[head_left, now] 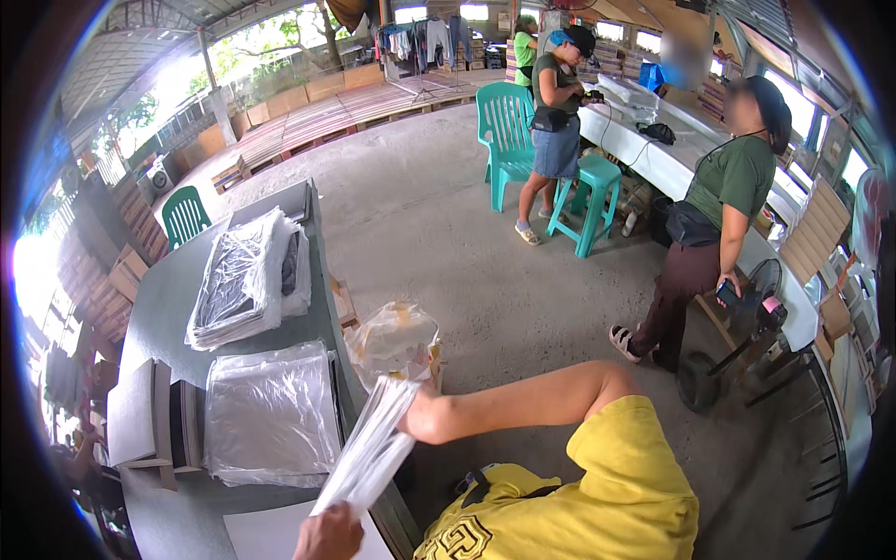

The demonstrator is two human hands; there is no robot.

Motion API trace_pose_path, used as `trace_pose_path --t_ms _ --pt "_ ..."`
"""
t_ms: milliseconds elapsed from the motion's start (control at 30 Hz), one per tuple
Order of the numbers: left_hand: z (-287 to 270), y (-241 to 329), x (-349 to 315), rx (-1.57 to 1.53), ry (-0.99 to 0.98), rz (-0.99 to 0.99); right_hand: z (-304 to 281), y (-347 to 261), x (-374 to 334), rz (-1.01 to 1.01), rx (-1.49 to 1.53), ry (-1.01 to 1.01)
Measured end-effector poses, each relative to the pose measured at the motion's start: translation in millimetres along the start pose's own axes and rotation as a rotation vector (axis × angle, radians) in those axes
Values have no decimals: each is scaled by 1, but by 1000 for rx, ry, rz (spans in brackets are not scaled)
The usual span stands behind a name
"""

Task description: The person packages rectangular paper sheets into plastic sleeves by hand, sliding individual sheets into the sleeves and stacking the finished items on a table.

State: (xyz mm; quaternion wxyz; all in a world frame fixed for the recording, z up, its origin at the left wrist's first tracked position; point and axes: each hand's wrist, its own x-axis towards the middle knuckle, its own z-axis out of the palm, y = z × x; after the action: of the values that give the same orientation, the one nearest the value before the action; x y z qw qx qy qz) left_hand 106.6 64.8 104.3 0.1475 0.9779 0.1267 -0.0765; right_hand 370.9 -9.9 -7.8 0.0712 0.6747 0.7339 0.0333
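A clear plastic sleeve (369, 453), pulled long and narrow, stretches between my two hands at the table's edge. My left hand (329, 534) is closed on its near end, low in the picture. At the far end my right hand (422, 413) grips it, with the fingers partly hidden behind the plastic. Under the sleeve and my left hand, a white flat sheet (257, 530) lies on the grey table (154, 322). Just left of the sleeve is a stack of flat pieces in clear plastic (271, 411).
Farther along the table lies another plastic-wrapped stack (238, 280). Grey boards (140, 411) stand at the left. A clear, taped bag (397, 336) sits beside the table's right edge. Two people stand at the right, near a green chair (507, 131), a stool (590, 201) and a fan (761, 289).
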Motion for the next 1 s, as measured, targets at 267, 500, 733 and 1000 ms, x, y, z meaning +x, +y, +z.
trace_pose_path --t_ms 267,500,733,1000 --pt "-5 -30 -6 351 -77 -269 -76 -25 -29 -167 42 -375" --pt "3 -41 -4 311 -47 -263 -162 -10 -51 -818 1067 -408" --pt "1 10 9 -99 -210 -180 -159 28 -55 -211 1041 709" --pt "61 -36 -30 -1531 501 50 -125 42 -75 573 1232 1259"
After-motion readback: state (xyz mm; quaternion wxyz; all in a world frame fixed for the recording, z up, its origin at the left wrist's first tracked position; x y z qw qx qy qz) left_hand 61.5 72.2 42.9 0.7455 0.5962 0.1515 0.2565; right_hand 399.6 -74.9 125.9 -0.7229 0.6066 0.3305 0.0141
